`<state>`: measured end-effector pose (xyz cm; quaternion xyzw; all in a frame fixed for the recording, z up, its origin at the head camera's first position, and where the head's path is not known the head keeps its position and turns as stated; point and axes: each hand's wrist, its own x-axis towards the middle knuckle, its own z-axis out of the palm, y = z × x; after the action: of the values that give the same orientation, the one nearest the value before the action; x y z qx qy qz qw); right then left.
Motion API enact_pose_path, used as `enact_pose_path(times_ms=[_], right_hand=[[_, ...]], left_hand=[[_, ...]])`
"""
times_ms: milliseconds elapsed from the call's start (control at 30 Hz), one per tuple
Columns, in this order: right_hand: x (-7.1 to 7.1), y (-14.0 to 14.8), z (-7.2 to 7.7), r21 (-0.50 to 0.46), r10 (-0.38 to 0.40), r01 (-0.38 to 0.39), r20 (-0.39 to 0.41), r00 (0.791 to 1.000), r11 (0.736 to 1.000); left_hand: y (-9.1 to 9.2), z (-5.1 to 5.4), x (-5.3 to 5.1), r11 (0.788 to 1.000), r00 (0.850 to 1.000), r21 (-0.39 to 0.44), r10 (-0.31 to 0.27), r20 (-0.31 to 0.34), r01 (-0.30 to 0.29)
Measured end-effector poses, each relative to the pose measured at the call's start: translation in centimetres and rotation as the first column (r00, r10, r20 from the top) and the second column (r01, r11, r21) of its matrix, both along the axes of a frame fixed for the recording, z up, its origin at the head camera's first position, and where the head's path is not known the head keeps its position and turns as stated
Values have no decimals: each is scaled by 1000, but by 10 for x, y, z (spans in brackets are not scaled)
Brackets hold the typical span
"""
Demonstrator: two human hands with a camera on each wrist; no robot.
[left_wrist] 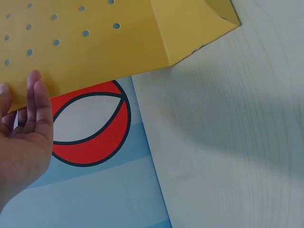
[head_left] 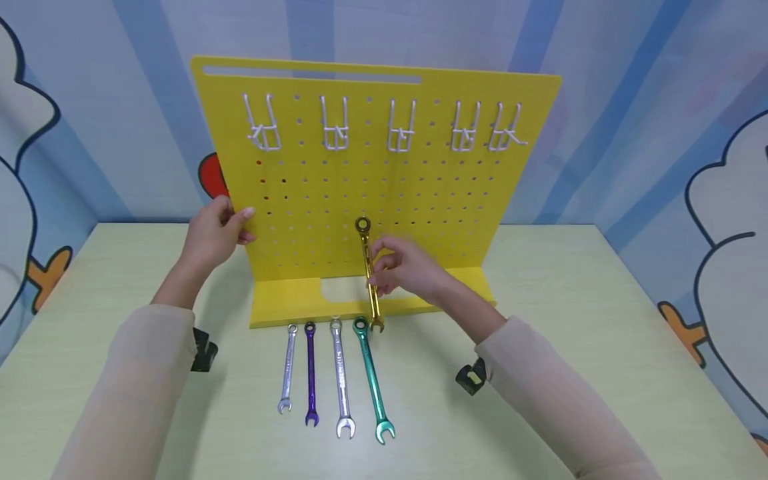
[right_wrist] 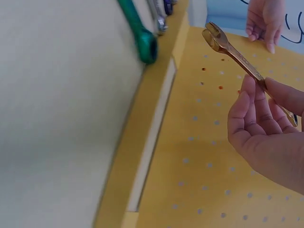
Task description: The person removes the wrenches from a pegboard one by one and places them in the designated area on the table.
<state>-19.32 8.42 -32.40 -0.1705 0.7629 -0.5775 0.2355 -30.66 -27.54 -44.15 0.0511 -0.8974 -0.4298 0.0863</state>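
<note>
My right hand pinches a gold combination wrench between thumb and fingers, its ring end up and open end down, in front of the yellow pegboard. In the right wrist view the gold wrench slants across the fingers. With my left hand I grip the pegboard's left edge; the left wrist view has fingers against the board's edge. On the table lie a small silver wrench, a purple wrench, a larger silver wrench and a green wrench, side by side.
Several white wire hooks line the upper pegboard. Its yellow base rests on the pale wooden table. Behind stands a blue wall with cartoon drawings.
</note>
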Motion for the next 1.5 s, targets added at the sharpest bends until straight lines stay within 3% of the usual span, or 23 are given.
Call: enact_pose_path(times_ms=[367, 700, 833, 1133, 1233, 1400, 1500], right_hand=[[20, 28, -36, 103, 58, -74, 151, 987, 992], [46, 43, -57, 126, 126, -163, 263, 957, 979], [51, 46, -65, 140, 113, -158, 283, 952, 977], [57, 44, -69, 208, 42, -95, 249, 968, 973], [58, 43, -68, 221, 32, -87, 240, 970, 971], [59, 43, -66, 246, 21, -78, 228, 973, 966], [59, 46, -66, 233, 26, -76, 213, 977, 969]], left_hand=[[-1, -1, 0, 1000, 1000, 14, -5, 1, 5], [-1, -2, 1, 1000, 1000, 21, -10, -1, 10], [-1, -1, 2, 1000, 1000, 26, -12, -1, 12], [-4, -2, 0, 999, 1000, 26, -27, -7, 27], [3, 14, 11, 998, 999, 50, -39, 7, 38], [27, 64, 50, 992, 996, 108, -64, 58, 58], [33, 75, 60, 993, 996, 106, -65, 59, 58]])
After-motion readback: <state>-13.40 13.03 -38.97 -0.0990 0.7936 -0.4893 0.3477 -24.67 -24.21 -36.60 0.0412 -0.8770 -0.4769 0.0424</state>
